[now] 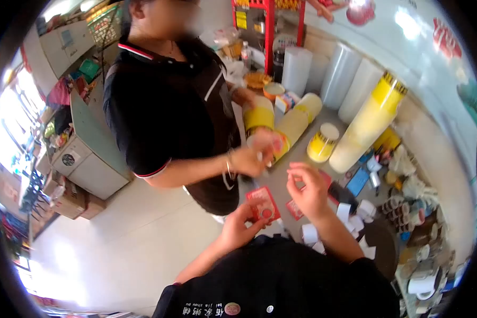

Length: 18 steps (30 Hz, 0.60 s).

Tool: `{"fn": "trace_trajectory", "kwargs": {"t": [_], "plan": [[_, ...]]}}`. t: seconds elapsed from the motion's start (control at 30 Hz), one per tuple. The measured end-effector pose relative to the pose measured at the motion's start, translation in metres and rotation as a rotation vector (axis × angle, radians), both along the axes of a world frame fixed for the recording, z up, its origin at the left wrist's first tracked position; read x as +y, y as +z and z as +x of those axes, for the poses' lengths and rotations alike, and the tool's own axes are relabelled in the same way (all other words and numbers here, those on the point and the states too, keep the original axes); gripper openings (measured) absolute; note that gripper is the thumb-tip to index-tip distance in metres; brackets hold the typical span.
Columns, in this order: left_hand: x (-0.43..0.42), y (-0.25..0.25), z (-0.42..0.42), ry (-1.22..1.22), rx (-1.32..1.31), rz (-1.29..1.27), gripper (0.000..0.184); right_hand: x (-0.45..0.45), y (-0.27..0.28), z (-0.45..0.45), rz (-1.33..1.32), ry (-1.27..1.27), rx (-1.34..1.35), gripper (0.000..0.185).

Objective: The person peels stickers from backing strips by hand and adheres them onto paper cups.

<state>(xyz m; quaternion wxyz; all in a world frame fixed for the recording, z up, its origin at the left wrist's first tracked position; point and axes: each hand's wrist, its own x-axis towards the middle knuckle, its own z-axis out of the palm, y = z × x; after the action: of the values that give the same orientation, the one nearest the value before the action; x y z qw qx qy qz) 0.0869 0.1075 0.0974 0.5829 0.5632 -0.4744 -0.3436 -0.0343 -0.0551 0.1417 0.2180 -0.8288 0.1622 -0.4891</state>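
Observation:
My left hand grips a red printed card or packet with a round emblem, thumb resting on its front. To the right, my right hand is raised over the counter with its fingers curled in a pinch. Whatever may be between those fingertips is too small to make out. Another red printed card lies on the counter below that hand. Across from me, a co-worker's hand holds a small pinkish-white item, blurred. That person's other hand is by a yellow-banded tub.
A short yellow-banded cup stands beside a tall leaning cup stack; another stack lies along the counter. White paper rolls, a blue item and a white mug are at right. The co-worker stands close on the left.

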Motion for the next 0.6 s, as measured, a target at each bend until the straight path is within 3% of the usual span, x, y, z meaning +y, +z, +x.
{"fn": "trace_trajectory", "kwargs": {"t": [0.1,0.13,0.2,0.27,0.33,0.37,0.4,0.43,0.5,0.6], "plan": [[-0.002,0.036,0.001,-0.083,-0.074,-0.049,0.054,0.009,0.01,-0.009,0.549,0.166,0.088,0.027],[-0.008,0.041,0.0,-0.104,-0.127,-0.067,0.056,0.008,0.006,-0.008,0.574,0.157,0.077,0.027],[-0.017,0.043,-0.005,-0.143,-0.171,-0.062,0.058,0.01,-0.002,-0.01,1.368,0.681,0.027,0.03],[-0.026,0.042,-0.01,-0.118,-0.187,-0.003,0.066,0.014,-0.004,-0.015,1.296,0.631,-0.043,0.03],[-0.034,0.045,-0.01,-0.108,0.007,0.062,0.062,0.01,-0.012,-0.017,1.133,0.517,-0.158,0.028],[-0.038,0.054,-0.012,-0.101,0.221,0.126,0.056,0.007,-0.013,-0.02,1.147,0.507,-0.164,0.028],[-0.043,0.048,-0.01,-0.091,0.382,0.15,0.033,0.005,-0.013,-0.023,1.156,0.455,-0.224,0.026],[-0.047,0.047,-0.009,-0.099,0.385,0.159,0.033,0.002,-0.011,-0.026,1.158,0.401,-0.283,0.025],[-0.053,0.044,-0.01,-0.169,0.578,0.147,0.01,-0.004,-0.01,-0.03,1.182,0.368,-0.293,0.023],[-0.056,0.044,-0.014,-0.153,0.588,0.161,0.011,-0.007,-0.012,-0.03,1.132,0.362,-0.312,0.023]]}}
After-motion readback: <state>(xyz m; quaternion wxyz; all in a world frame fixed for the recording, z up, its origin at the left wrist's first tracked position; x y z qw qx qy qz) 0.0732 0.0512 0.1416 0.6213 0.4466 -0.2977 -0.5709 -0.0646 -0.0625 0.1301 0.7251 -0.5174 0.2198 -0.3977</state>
